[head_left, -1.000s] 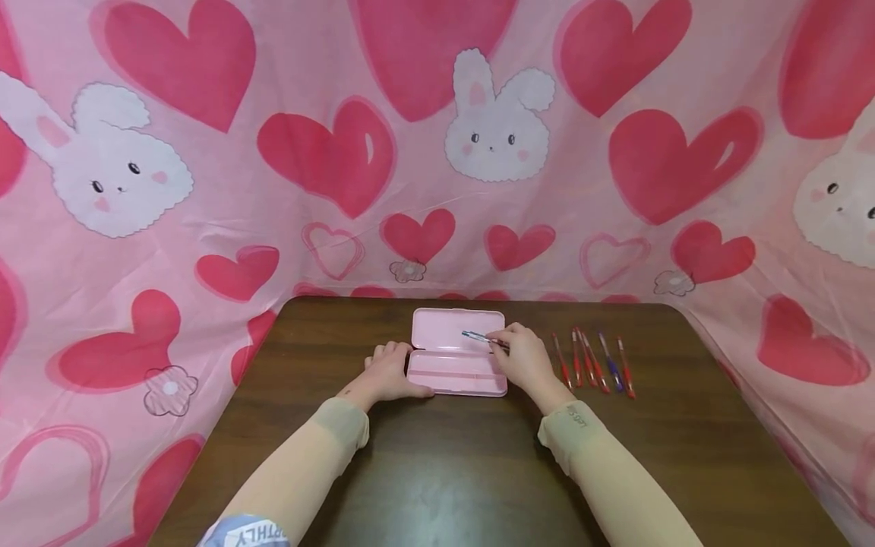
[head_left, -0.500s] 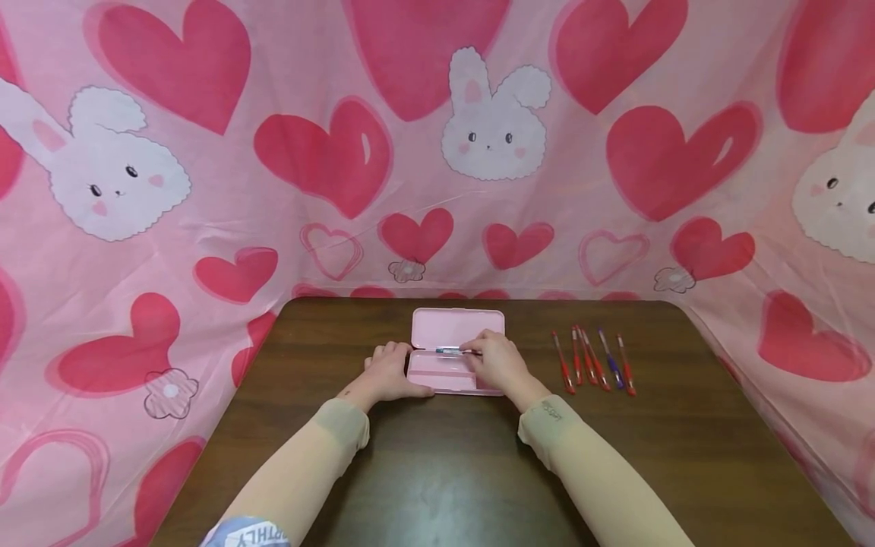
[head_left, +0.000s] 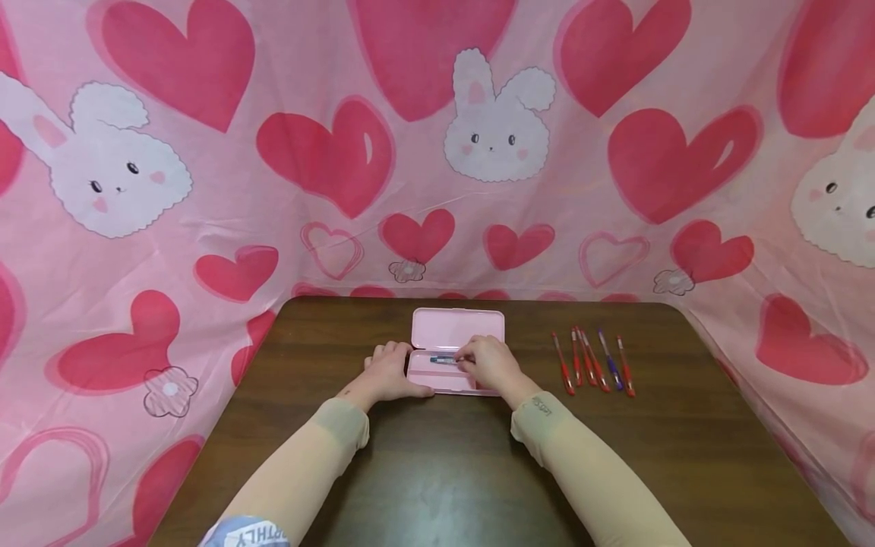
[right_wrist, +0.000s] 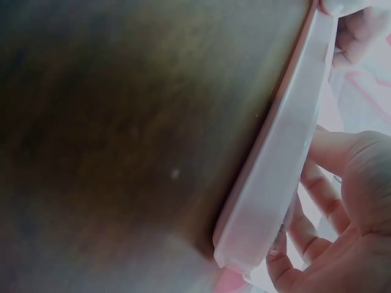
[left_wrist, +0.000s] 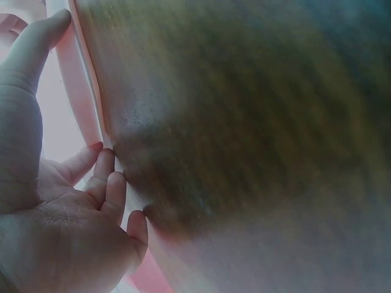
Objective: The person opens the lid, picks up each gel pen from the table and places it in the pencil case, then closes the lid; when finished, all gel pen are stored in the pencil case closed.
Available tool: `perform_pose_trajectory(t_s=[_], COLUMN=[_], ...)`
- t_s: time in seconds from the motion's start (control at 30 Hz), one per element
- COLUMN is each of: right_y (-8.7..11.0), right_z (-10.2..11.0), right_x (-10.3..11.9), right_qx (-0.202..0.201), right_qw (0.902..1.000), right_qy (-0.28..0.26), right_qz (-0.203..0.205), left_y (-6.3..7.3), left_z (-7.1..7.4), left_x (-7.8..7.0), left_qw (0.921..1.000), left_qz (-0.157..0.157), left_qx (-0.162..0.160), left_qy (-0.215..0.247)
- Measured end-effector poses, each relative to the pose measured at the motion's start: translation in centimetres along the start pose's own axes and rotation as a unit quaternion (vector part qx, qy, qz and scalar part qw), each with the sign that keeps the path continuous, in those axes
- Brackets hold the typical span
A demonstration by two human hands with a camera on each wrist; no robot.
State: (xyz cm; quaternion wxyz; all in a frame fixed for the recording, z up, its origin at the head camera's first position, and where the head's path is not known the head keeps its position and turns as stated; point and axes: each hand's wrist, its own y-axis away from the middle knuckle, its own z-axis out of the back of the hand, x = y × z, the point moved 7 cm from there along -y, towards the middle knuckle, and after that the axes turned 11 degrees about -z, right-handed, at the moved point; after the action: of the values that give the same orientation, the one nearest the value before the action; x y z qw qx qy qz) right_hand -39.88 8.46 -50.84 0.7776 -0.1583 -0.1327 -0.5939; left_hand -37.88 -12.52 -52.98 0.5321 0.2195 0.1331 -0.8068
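Observation:
A pink pencil case (head_left: 437,382) lies with its lid (head_left: 444,327) folded back on the dark table. My left hand (head_left: 388,372) holds it by the left end, the thumb along the front wall (left_wrist: 82,73) and the fingers by the left side. Inside the larger rear compartment, my right hand (head_left: 492,363) pinches a pen (head_left: 443,360) with a blue-green end pointing left. The pen lies nearly level; its right part is hidden by my fingers. In the right wrist view my right hand (right_wrist: 348,207) reaches over the case's front wall (right_wrist: 275,152).
Right of the case lie several red pens (head_left: 590,361) and one blue pen (head_left: 611,361), roughly side by side. The brown table (head_left: 437,471) ends at a pink curtain (head_left: 424,190) with hearts and rabbits, which hangs behind and on both sides.
My right hand has moved left and down from the case's right side, lowering the pen from in front of the lid into the rear compartment. My left hand has stayed in place.

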Motion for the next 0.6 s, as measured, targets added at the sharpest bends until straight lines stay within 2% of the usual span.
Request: perform_pose_trajectory(t_s=[0.3,0.6], right_y=[-0.24,0.01], right_z=[-0.4,0.56], right_x=[-0.09,-0.12], right_qx=[0.023,0.023], right_qw=[0.9996,0.9984], right_qy=[0.009,-0.032], right_qz=[-0.017,-0.039], left_y=[0.1,0.0], left_z=[0.06,0.03], left_x=[-0.09,0.08], left_qw=[1.0,1.0], left_qz=[-0.004,-0.003], left_qx=[0.001,0.003], left_qy=[0.005,0.002])
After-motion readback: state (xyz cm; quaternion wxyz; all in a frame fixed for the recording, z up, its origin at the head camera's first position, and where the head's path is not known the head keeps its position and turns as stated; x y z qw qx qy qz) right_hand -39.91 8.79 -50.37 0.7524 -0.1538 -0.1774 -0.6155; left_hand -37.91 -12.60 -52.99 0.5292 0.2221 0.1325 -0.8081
